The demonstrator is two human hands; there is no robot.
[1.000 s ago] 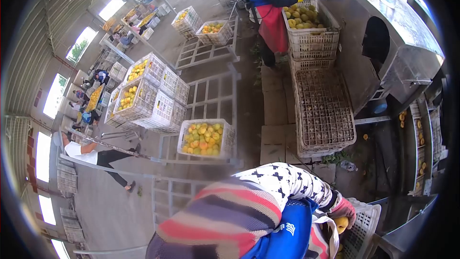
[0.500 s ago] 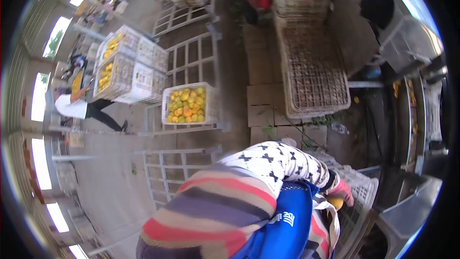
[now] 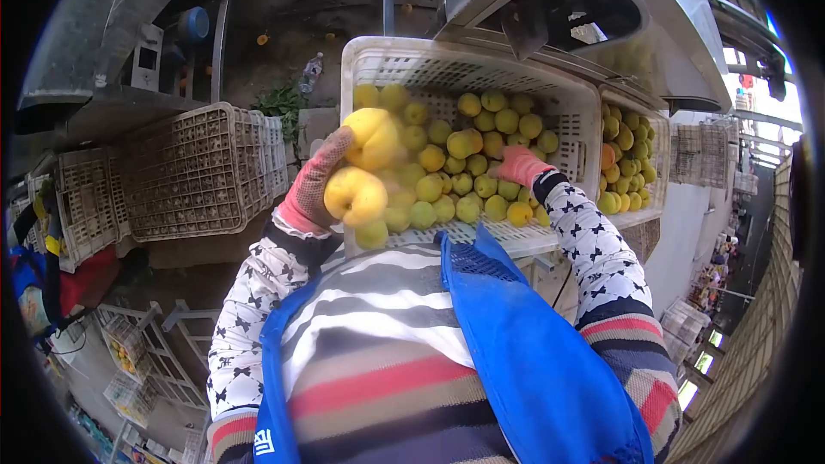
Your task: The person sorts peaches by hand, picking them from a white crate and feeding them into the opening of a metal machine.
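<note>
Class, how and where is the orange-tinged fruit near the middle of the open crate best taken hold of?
Probably from above, cupping the upper sides of the fruit: it is round, its top is exposed, and neighbours and the crate walls hinder a sideways approach.

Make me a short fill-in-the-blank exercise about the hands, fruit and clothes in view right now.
1. The left hand holds ____ yellow fruits.
2. The right hand is at the greenish fruit in a crate coloured ____.
3. The plain garment over the striped top is ____.
4. The white sleeves are dotted with ____ bow shapes.
Missing words: two; white; blue; black.
</note>
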